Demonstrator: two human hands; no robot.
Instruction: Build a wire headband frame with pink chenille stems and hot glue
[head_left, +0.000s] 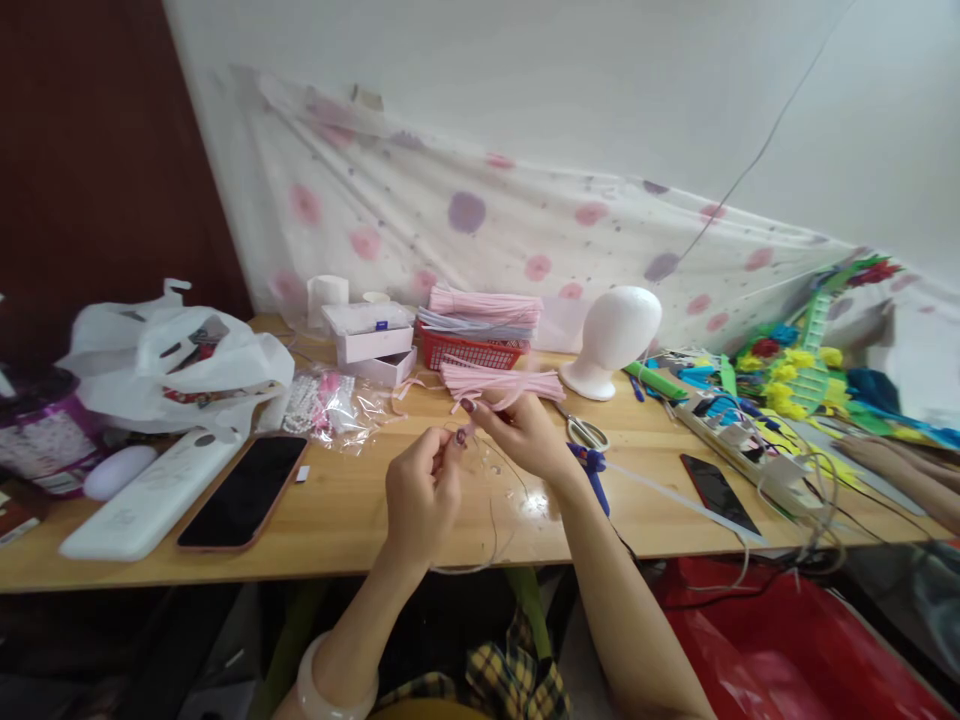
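Both of my hands meet over the middle of the wooden table (337,530). My left hand (424,490) is closed in a pinch, with thin wire near its fingertips; what exactly it grips is too small to tell. Just right of it and a little higher, my right hand (525,435) is closed around a pale pink strip (510,398). Thin wire loops hang below the fingers and curve toward the table's front edge. Behind the hands lies a bundle of pink strips (544,385), in front of a red basket (469,352) holding more pink and grey strips.
A white foam head (615,335), scissors (587,432) and a blue glue gun (590,462) stand or lie to the right, near a power strip (739,445). Phones, a power bank (150,500) and a plastic bag (180,360) occupy the left. Another person's hand (874,455) is far right.
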